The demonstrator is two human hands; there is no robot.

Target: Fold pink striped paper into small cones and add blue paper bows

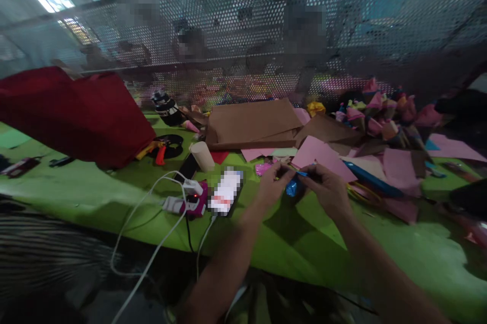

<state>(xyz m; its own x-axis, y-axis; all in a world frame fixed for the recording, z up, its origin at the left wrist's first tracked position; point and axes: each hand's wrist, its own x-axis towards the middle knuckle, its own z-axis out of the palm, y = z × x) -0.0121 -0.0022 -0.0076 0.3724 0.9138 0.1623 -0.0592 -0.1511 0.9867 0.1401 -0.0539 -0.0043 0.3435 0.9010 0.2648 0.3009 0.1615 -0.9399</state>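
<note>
My left hand [272,182] and my right hand [327,187] meet above the green table [114,197], both with fingers pinched around a small blue folded paper piece [292,185]. The left hand grips its left side, the right hand its upper right edge. Pink paper sheets [319,154] lie just behind the hands. A phone [225,191] lies flat to the left of my left hand.
A power strip with white cables [186,202] sits left of the phone. A red cloth bag [76,116] stands at far left, brown cardboard [251,123] in the middle back, a heap of coloured paper shapes [380,111] at right. A perforated metal screen [266,35] closes the back, with people behind it.
</note>
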